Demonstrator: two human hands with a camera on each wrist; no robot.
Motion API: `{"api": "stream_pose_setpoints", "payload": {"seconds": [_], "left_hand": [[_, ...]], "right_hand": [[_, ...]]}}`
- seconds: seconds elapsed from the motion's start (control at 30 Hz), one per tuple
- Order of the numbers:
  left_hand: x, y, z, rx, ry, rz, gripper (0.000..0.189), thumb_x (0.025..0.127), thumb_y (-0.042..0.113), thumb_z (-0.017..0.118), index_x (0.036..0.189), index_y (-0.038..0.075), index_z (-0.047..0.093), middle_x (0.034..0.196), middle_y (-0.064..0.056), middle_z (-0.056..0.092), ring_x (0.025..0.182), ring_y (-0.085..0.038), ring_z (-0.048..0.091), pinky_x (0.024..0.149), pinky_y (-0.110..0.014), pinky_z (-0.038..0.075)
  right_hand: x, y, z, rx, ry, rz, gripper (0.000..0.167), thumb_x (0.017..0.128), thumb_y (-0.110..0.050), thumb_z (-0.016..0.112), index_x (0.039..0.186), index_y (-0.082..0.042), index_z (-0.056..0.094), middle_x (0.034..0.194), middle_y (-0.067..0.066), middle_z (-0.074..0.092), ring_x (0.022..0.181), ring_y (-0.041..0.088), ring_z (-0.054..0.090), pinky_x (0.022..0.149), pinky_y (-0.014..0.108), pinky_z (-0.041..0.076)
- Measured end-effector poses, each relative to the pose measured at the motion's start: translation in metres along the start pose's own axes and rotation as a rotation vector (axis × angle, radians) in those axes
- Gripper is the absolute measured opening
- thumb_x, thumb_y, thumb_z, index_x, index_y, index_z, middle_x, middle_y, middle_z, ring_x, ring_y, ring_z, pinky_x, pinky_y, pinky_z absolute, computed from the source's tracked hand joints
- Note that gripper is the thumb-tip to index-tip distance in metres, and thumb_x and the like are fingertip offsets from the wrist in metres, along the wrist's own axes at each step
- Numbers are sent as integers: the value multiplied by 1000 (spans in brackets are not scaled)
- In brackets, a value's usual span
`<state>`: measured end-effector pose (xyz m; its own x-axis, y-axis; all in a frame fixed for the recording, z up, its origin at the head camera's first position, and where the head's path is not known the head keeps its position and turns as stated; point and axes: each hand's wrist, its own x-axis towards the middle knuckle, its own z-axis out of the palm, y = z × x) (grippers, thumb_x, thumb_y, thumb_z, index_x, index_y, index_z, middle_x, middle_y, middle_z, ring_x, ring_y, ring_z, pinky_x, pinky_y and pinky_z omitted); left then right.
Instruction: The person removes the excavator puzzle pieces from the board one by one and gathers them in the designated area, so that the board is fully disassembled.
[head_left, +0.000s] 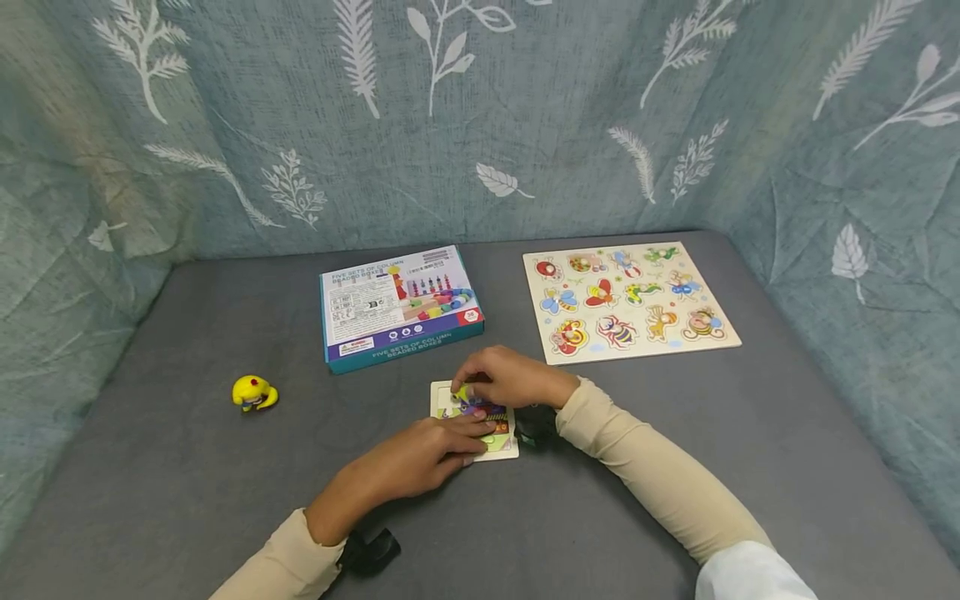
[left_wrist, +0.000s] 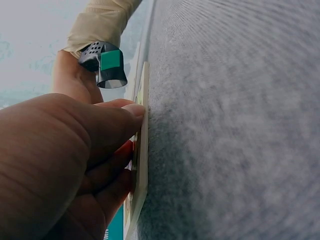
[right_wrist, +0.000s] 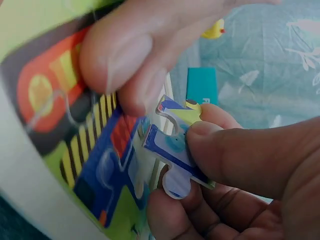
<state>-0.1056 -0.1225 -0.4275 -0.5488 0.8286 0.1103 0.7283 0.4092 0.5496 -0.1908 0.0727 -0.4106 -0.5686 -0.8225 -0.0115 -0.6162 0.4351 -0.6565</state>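
Observation:
A small jigsaw puzzle board (head_left: pixel 440 390) with a pale frame lies on the table, most of its colourful picture filled with pieces. My right hand (head_left: pixel 517 377) pinches a puzzle piece (right_wrist: pixel 172 150) between thumb and fingers. In the right wrist view this piece, blue, white and yellow-green with a rounded tab, is tilted beside a gap in the picture. Across the lower part of the board rests my left hand (head_left: pixel 431 454), fingers extended over the fitted pieces. The left wrist view shows its thumb at the board's edge (left_wrist: pixel 143 160).
Behind the board stands a beaded-toy box (head_left: pixel 401 308). A wooden insect peg puzzle (head_left: pixel 622 302) lies at the back right. Off to the left sits a small yellow toy (head_left: pixel 253 392). A patterned curtain (head_left: pixel 480 125) hangs behind the grey table (head_left: pixel 600 525).

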Motion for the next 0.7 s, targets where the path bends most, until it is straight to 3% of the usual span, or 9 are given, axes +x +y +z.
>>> {"api": "stream_pose_setpoints", "payload": {"seconds": [0.17, 0.43, 0.7], "left_hand": [[0, 1, 0, -9, -14, -23, 26, 95, 7, 63, 120, 6, 70, 139, -4, 54, 132, -20, 45, 104, -39, 41], [0, 2, -1, 6, -12, -15, 27, 96, 8, 63, 122, 6, 69, 141, -2, 53, 134, -18, 43, 105, -39, 40], [0, 3, 0, 4, -8, -9, 28, 96, 9, 63, 123, 6, 68, 141, -1, 52, 134, -18, 42, 105, -39, 39]], "right_hand": [[-2, 1, -3, -4, 12, -2, 21, 94, 2, 58, 107, -5, 73, 104, 4, 70, 84, 9, 56, 80, 24, 47], [-10, 8, -12, 42, 47, 38, 21, 96, 0, 56, 108, -5, 71, 101, 2, 69, 72, 8, 53, 66, 23, 45], [-18, 14, -16, 38, 63, 62, 22, 97, -1, 55, 112, -4, 71, 106, 5, 69, 75, 9, 57, 68, 25, 48]]}}
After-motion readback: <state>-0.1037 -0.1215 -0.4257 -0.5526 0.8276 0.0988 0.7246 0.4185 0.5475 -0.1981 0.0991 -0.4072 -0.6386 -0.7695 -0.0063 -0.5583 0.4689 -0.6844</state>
